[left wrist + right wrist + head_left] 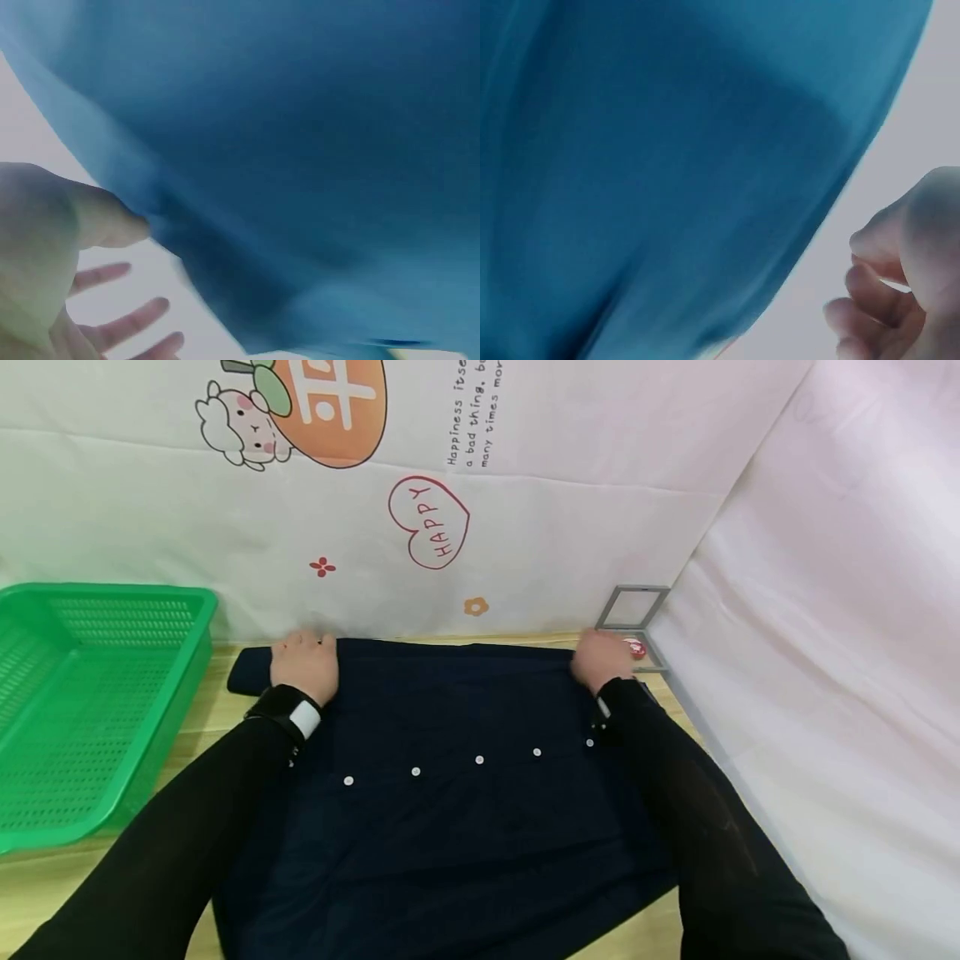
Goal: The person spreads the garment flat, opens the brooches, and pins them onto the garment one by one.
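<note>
A dark navy button-up shirt lies spread over the wooden table, a row of white buttons running across it. My left hand is at its far edge, beside a short dark piece of cloth that sticks out left. In the left wrist view, the left thumb meets the cloth edge and the other fingers are spread apart. My right hand, blurred, is at the far right corner of the shirt. The right wrist view shows its fingers loosely curled, with a gap between them and the cloth.
On the left stands a green plastic basket. A grey-framed clear box with its lid up sits at the far right corner, a small red item in it. A white printed sheet rises behind the table, with white fabric on the right.
</note>
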The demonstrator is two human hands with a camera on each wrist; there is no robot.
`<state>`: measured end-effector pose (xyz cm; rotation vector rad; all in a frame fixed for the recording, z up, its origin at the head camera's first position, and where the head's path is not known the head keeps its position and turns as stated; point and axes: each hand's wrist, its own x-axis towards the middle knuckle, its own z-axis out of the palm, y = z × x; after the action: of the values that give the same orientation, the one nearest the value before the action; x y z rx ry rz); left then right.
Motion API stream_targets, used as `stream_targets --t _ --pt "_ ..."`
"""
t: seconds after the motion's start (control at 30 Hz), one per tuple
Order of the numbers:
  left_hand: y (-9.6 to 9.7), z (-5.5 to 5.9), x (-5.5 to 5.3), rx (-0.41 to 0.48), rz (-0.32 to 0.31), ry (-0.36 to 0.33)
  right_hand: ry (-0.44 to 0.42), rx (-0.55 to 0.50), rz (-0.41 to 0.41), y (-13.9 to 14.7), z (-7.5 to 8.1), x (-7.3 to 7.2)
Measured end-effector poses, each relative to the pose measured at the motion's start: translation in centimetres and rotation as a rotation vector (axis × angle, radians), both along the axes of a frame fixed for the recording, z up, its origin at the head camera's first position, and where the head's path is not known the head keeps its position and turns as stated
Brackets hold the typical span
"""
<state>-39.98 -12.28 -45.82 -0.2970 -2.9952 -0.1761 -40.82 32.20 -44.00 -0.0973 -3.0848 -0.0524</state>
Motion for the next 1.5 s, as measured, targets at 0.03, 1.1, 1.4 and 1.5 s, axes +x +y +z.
stream_targets --t 0.03,1.1,1.4,1.5 --pt "0.9 0.4 0.4 -0.006 0.008 0.012 -0.008 -0.013 0.065 -1.8 0.2 0.3" --pt "2.3 0.2 2.6 0.016 -0.013 -0.620 -0.383 -0.195 0.081 4.4 -2.3 3.1" --pt "2.8 1.4 3.8 0.021 -0.015 -0.591 -0.406 -0.205 0.078 6.2 -1.0 3.7" --pt "2.6 1.1 4.0 0.024 -0.011 -0.600 -0.480 -0.189 0.083 6.2 -1.1 4.0"
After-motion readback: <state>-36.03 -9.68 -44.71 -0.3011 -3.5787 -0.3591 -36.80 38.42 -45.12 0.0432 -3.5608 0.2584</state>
